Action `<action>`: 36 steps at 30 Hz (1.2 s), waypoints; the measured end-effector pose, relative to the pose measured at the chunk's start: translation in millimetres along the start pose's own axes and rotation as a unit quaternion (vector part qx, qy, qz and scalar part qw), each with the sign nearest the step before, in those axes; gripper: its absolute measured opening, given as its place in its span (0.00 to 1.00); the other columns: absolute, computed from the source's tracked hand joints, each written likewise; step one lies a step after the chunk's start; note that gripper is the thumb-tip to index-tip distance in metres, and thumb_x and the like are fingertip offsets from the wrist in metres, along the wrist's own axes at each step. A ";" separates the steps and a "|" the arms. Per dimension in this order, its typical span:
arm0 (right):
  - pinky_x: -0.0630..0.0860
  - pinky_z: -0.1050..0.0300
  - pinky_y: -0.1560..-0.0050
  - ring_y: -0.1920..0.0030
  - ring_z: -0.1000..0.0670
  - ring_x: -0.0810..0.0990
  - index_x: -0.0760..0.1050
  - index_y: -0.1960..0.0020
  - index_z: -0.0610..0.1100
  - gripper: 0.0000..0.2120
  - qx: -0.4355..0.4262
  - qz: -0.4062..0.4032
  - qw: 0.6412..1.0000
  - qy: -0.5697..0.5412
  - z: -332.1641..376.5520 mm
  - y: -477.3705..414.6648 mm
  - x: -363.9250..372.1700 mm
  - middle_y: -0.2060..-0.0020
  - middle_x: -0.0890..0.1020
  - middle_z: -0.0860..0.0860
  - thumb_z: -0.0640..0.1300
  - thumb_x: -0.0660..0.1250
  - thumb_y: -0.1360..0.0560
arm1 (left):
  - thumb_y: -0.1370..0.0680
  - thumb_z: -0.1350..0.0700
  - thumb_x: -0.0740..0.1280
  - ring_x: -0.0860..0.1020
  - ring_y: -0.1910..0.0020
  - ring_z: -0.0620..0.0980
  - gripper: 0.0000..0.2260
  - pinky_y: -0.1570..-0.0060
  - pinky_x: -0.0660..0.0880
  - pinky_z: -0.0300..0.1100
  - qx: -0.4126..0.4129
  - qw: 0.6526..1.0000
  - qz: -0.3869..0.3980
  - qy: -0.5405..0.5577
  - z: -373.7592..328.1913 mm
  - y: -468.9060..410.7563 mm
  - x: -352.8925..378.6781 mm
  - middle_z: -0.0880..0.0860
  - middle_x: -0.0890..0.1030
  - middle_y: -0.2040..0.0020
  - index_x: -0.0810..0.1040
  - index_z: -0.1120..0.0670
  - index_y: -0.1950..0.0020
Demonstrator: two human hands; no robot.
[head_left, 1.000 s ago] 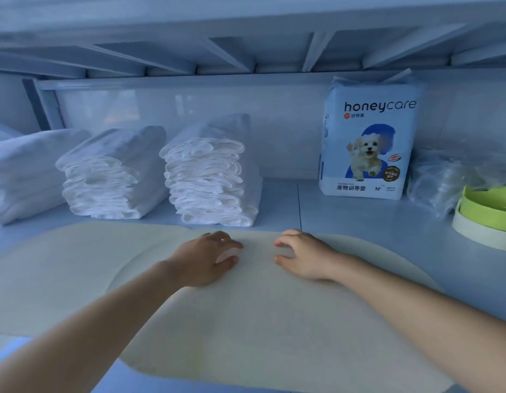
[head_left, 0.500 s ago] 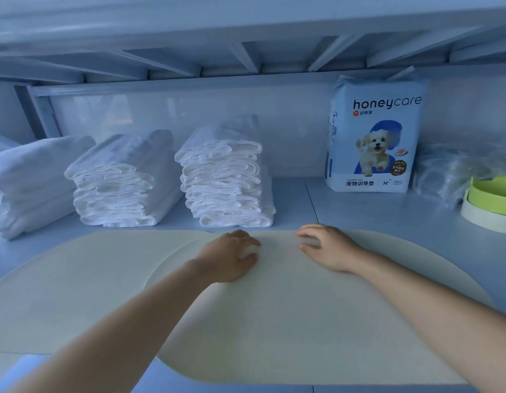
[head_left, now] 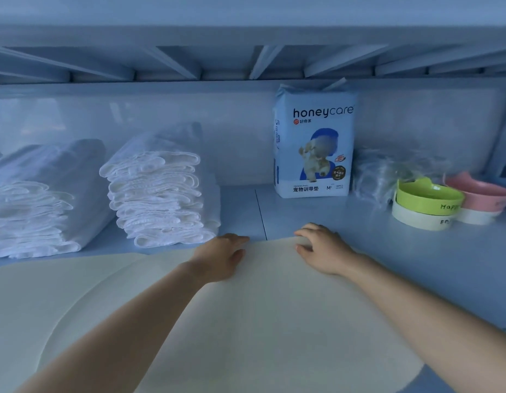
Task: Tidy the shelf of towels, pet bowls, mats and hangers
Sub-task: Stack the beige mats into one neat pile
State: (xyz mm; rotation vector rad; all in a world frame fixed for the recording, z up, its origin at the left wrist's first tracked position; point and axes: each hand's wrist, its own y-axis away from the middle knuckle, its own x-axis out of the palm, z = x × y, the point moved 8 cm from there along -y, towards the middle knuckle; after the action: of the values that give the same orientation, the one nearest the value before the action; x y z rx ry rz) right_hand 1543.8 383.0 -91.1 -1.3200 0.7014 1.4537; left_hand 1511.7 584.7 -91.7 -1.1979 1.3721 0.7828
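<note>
Head view: the top mat (head_left: pixel 274 321) lies on a second mat (head_left: pixel 47 293), its far rim in front and left of the pad pack (head_left: pixel 314 154). Left hand (head_left: pixel 220 258) presses flat on that rim; right hand (head_left: pixel 322 251) bends its fingers there, grip unclear. Both have pushed it deeper than a second ago, so squaring looks nearly done. Bare shelf (head_left: pixel 416 265) remains toward the pack; towels (head_left: pixel 161 199) stand left of it, bowls (head_left: pixel 427 199) right.

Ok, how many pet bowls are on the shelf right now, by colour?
Green bowl: 1
Pink bowl: 1
White bowls, one under the green and one under the pink: 2
Total: 4
</note>
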 end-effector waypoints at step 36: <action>0.66 0.61 0.52 0.46 0.48 0.74 0.75 0.36 0.48 0.17 -0.057 -0.098 0.993 -0.045 -177.5 -12.7 -98.7 0.47 0.75 0.49 0.36 0.58 0.22 | 0.21 0.51 0.61 0.76 0.53 0.51 0.08 0.61 0.70 0.41 -0.024 0.972 -0.231 0.012 -155.4 -93.0 -14.9 0.48 0.79 0.52 0.78 0.50 0.47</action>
State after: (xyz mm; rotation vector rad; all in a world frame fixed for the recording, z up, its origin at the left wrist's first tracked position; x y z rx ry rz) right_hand 1610.0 198.7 -36.1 -1.3597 0.4219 1.4003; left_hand 1551.6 417.4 -33.2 -1.4969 1.0353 0.4716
